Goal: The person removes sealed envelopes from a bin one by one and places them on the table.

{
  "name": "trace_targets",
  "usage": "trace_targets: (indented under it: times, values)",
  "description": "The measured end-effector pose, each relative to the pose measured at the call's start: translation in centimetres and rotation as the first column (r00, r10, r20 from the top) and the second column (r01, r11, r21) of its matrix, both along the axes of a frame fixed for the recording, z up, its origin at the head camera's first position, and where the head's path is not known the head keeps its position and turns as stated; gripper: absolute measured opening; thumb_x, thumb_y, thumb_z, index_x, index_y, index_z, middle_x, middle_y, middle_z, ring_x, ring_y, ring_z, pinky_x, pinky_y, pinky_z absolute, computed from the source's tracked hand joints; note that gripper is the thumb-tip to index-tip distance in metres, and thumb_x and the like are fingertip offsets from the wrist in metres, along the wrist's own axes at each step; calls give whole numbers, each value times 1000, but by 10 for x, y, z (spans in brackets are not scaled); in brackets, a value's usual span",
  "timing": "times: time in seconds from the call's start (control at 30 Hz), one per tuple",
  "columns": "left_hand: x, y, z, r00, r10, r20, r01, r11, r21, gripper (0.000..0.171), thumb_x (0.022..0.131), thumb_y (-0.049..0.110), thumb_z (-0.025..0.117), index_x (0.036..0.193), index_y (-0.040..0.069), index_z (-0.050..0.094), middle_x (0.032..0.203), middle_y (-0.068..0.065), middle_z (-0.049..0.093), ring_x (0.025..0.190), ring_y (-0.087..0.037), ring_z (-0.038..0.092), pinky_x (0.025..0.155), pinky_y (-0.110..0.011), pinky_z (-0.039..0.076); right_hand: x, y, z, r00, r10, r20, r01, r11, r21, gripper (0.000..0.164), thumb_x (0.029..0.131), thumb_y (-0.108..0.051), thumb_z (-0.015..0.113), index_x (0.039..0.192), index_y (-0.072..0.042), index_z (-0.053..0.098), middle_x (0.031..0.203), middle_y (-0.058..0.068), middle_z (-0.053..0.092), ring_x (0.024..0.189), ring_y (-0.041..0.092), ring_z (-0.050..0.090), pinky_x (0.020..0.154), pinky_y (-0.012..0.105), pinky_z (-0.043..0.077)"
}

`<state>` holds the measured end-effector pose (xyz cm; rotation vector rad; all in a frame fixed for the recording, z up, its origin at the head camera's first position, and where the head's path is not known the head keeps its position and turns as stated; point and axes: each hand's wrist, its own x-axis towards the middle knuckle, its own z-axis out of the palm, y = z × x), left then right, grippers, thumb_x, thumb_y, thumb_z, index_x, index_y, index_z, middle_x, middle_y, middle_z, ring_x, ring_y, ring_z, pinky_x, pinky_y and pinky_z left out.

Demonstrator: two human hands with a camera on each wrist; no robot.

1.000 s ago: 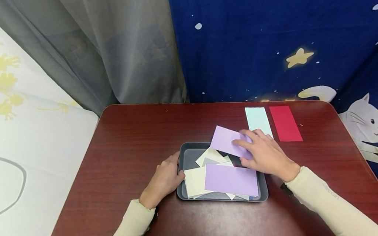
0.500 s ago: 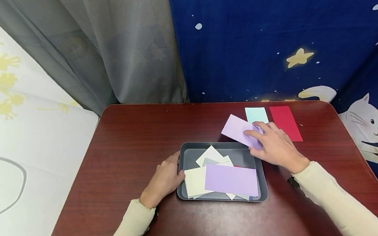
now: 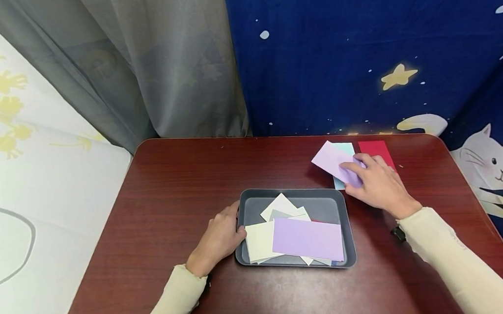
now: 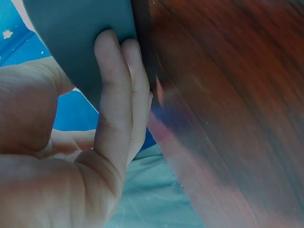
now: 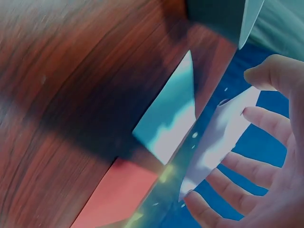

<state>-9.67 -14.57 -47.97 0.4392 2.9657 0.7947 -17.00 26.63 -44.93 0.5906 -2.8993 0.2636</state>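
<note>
In the head view my right hand (image 3: 378,182) holds a lilac paper card (image 3: 333,161) by its right end. The card is tilted above the table and covers part of a pale mint card (image 3: 343,147). In the right wrist view the thumb and fingertips touch the edges of the lilac card (image 5: 216,137). My left hand (image 3: 218,236) grips the left side of a grey tray (image 3: 341,199). In the left wrist view its fingers (image 4: 114,85) lie against the tray's outer wall (image 4: 80,28). Inside the tray, another lilac card (image 3: 308,240) overlaps a cream card (image 3: 259,240).
A red card (image 3: 374,148) lies at the back right of the dark red-brown table (image 3: 182,182), partly behind my right hand. Under the lilac card in the tray are several cream, grey and other pieces. Grey and blue curtains (image 3: 314,48) hang behind the table.
My right hand has carried the lilac card from over the tray's back right, away to the right and back, until it hangs over the mint card. The left hand and tray have stayed put.
</note>
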Motion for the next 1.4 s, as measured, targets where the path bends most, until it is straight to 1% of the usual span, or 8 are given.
trace_targets:
  times: [0.17,0.33,0.57,0.73,0.87,1.1,1.23,1.4]
  values:
    - [-1,0,0,1000,1,2,-1,1000,0,64,82,15,64,142,1,47,127,-14,61,114,-29,60,88,-55,47,-7,17,-3,998,-48,34,48,999,11,56,81,-34,72,134,-22,61,138,21,44,111,44,44,71,61,48]
    - [-1,0,0,1000,3,8,-3,1000,0,64,82,15,65,142,2,47,126,-14,61,113,-29,60,87,-55,47,-11,33,-5,990,-109,91,107,994,29,53,86,-34,66,136,-21,59,141,24,40,115,48,40,76,64,45]
    - [-1,0,-2,1000,7,7,-7,1000,0,64,81,15,65,142,3,48,126,-14,61,113,-29,61,87,-55,47,-16,55,-11,965,-216,149,215,976,25,52,90,-35,63,139,-18,55,142,29,36,117,51,37,83,70,40]
    - [-2,0,-3,1000,17,26,-17,1000,-3,64,82,15,65,143,6,48,126,-13,62,115,-29,60,88,-58,45,-19,72,-17,946,-278,168,282,959,0,51,93,-35,59,139,-16,54,142,31,35,117,54,35,81,72,38]
    - [-2,0,-3,999,19,39,-19,1000,-6,65,81,14,65,143,6,48,126,-12,61,116,-29,59,89,-58,45,-22,87,-23,920,-333,206,341,940,-1,52,95,-36,55,142,-15,49,142,33,32,117,56,33,80,74,37]
    - [-2,1,-2,999,27,44,-26,1000,-10,65,82,15,65,144,6,47,128,-12,61,117,-29,59,90,-58,44,-26,109,-30,862,-426,273,433,901,36,57,97,-38,52,149,-15,40,142,36,26,116,58,27,83,75,35]
    - [-1,1,-2,999,26,40,-26,1000,-13,64,83,15,65,144,5,47,128,-12,61,116,-29,59,90,-57,45,-24,117,-31,842,-463,276,468,882,51,56,99,-37,49,148,-13,40,137,38,27,113,59,29,81,74,36]
    - [-1,2,-2,999,26,36,-26,1000,-12,64,83,15,63,143,6,47,128,-12,61,116,-28,59,89,-56,46,-23,127,-35,821,-492,290,504,863,39,55,100,-39,45,148,-12,39,134,39,29,110,62,31,78,73,37]
